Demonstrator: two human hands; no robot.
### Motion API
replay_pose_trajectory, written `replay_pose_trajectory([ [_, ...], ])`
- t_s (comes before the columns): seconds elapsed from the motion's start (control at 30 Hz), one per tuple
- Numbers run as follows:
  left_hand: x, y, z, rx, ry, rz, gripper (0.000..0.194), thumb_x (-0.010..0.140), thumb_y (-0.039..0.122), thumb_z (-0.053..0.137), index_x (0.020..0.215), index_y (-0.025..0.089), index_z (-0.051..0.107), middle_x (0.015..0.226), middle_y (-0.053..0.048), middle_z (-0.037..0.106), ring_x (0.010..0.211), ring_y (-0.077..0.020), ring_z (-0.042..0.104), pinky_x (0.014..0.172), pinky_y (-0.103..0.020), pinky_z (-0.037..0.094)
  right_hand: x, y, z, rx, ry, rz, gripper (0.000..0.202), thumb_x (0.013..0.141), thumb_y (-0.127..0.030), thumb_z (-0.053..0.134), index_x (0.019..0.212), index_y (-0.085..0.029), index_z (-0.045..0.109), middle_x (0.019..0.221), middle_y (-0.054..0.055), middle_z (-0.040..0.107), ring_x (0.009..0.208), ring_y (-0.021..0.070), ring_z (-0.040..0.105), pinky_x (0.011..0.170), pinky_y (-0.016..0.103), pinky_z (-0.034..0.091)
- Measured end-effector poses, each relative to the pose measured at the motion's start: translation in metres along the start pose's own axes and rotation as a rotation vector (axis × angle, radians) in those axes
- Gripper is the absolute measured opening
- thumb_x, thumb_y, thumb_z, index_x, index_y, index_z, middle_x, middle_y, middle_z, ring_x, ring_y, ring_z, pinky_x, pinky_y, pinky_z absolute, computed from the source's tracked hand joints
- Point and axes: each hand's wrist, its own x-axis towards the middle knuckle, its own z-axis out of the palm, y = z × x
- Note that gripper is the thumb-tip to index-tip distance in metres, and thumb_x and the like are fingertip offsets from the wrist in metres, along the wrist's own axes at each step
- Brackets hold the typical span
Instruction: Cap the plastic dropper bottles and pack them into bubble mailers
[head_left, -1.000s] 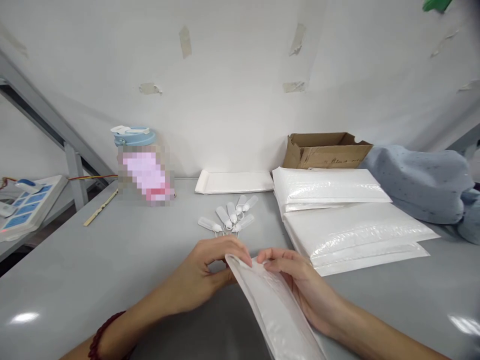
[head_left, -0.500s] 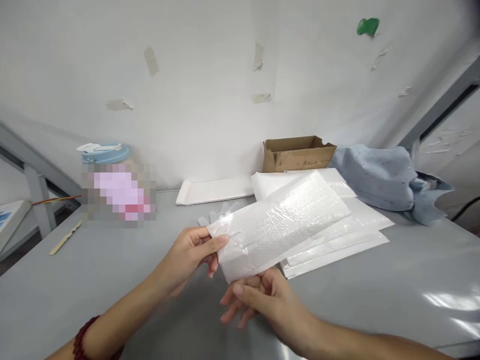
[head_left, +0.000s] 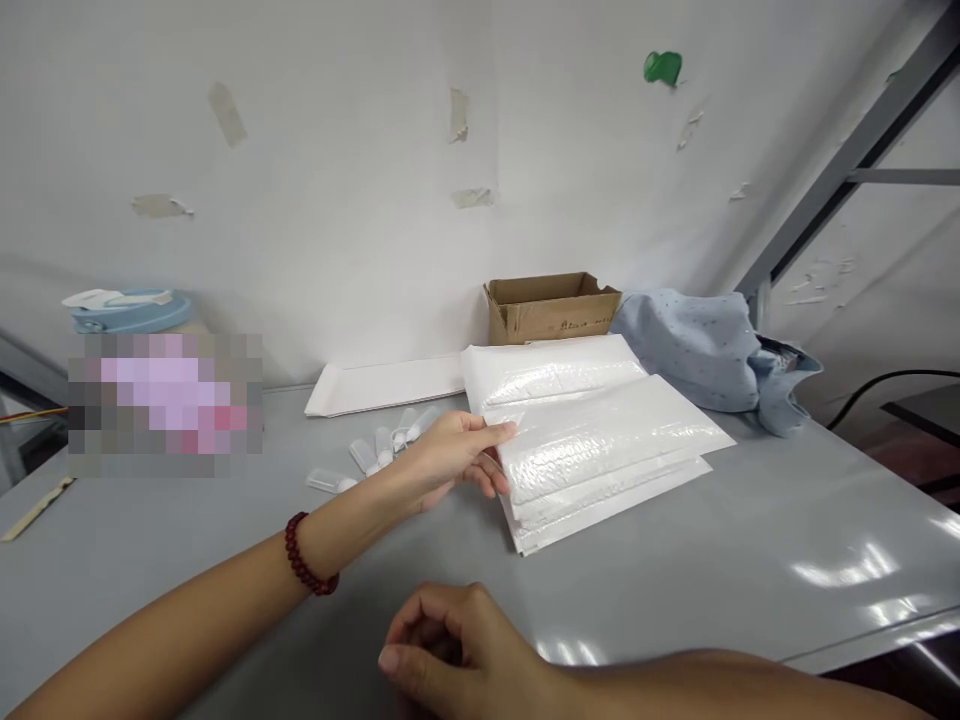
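Observation:
White padded mailers (head_left: 600, 430) lie in an overlapping pile on the grey table, right of centre. My left hand (head_left: 465, 455) pinches the left edge of an upper mailer, thumb on top and fingers beneath. Near the bottom centre, my right hand (head_left: 457, 650) is raised over the table, its fingers curled and thumb apart from them, holding nothing. Several small clear plastic bottles (head_left: 364, 455) lie left of the mailers, partly behind my left wrist. A flat white mailer (head_left: 390, 385) rests by the wall.
An open cardboard box (head_left: 555, 310) stands against the wall behind the mailers. Blue cloth (head_left: 690, 345) lies to its right. At the left are a blue-lidded container (head_left: 135, 312), a blurred pink area and a thin yellowish stick (head_left: 37, 510).
The single mailer held up before now lies among the pile or is gone from above it. My left hand has moved right to the pile; my right hand has drawn back and down. The view has turned right.

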Motion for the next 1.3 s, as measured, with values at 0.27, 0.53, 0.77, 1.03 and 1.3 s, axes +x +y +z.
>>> replay_pose_trajectory([
  [0.27, 0.003, -0.004, -0.012, 0.071, 0.052, 0.013, 0.043, 0.084, 0.05, 0.057, 0.069, 0.011, 0.059, 0.062, -0.002, 0.061, 0.047, -0.01, 0.06, 0.044, -0.02, 0.046, -0.002, 0.001, 0.0, -0.03, -0.029, 0.039, 0.025, 0.077, -0.04, 0.062, 0.076, -0.016, 0.053, 0.052, -0.006, 0.054, 0.037, 0.0039, 0.044, 0.04, 0.015, 0.036],
  [0.53, -0.008, -0.007, -0.01, 0.079, -0.027, -0.042, 0.04, 0.079, 0.047, 0.065, 0.068, 0.008, 0.063, 0.066, -0.006, 0.065, 0.051, -0.0116, 0.062, 0.049, -0.023, 0.048, -0.002, 0.0, 0.0, -0.067, -0.026, 0.039, 0.016, 0.078, -0.031, 0.059, 0.075, -0.016, 0.054, 0.052, -0.006, 0.054, 0.037, 0.0035, 0.044, 0.039, 0.014, 0.035],
  [0.77, 0.002, -0.006, -0.009, 0.084, -0.027, 0.006, 0.032, 0.084, 0.04, 0.06, 0.073, 0.01, 0.062, 0.069, -0.006, 0.066, 0.06, -0.0115, 0.065, 0.057, -0.022, 0.051, -0.001, 0.002, 0.001, -0.048, -0.03, 0.049, 0.018, 0.078, -0.033, 0.059, 0.076, -0.016, 0.053, 0.051, -0.006, 0.054, 0.035, 0.0037, 0.043, 0.037, 0.014, 0.033],
  [1.03, -0.012, -0.006, -0.022, 0.427, 0.111, 0.043, 0.05, 0.088, 0.058, 0.04, 0.08, 0.013, 0.06, 0.074, -0.008, 0.068, 0.054, -0.0152, 0.064, 0.053, -0.028, 0.052, -0.001, 0.003, -0.001, -0.053, -0.028, 0.05, 0.015, 0.078, -0.03, 0.058, 0.076, -0.016, 0.055, 0.052, -0.006, 0.055, 0.037, 0.0034, 0.043, 0.04, 0.015, 0.035],
  [1.3, -0.004, 0.002, -0.126, 1.244, 0.511, 0.234, 0.017, 0.081, 0.03, 0.057, 0.073, 0.015, 0.061, 0.082, -0.008, 0.065, 0.086, -0.0257, 0.061, 0.072, -0.035, 0.046, 0.001, -0.005, -0.004, -0.059, -0.002, 0.046, 0.022, 0.076, -0.038, 0.058, 0.075, -0.017, 0.052, 0.051, -0.006, 0.053, 0.035, 0.004, 0.04, 0.035, 0.015, 0.031],
])
